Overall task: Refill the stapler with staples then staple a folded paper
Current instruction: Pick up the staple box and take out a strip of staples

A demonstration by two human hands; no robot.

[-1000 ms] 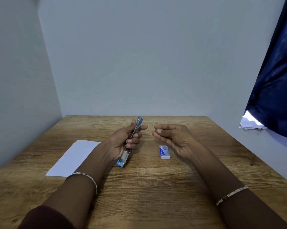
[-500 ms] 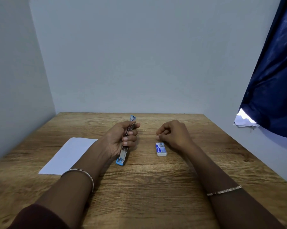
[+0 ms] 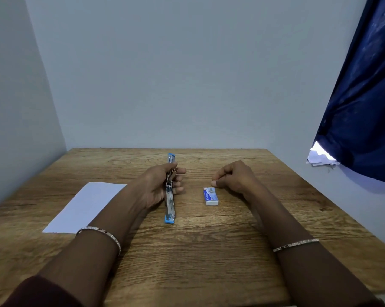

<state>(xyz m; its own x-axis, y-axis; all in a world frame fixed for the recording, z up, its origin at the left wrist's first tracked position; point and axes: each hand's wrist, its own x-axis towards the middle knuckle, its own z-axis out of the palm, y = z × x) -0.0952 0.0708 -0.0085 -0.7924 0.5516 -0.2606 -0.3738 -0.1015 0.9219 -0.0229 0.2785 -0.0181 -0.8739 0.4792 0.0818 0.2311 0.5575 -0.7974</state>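
Note:
A blue and silver stapler (image 3: 170, 202) is swung fully open into one long strip, its near end resting on the wooden table (image 3: 193, 251). My left hand (image 3: 159, 187) grips it around the middle, fingers curled over the metal channel. My right hand (image 3: 233, 177) rests on the table in a loose fist, fingertips pinched together just behind a small blue and white staple box (image 3: 211, 196); whether it holds staples I cannot tell. A white sheet of paper (image 3: 85, 207) lies flat on the left.
Grey walls close the table at the back and left. A dark blue curtain (image 3: 364, 96) hangs at the right, with a few white papers (image 3: 320, 158) on a ledge below it.
My right hand has dropped from beside the stapler to the table behind the staple box and closed into a fist. My left hand has lowered the open stapler closer to the table.

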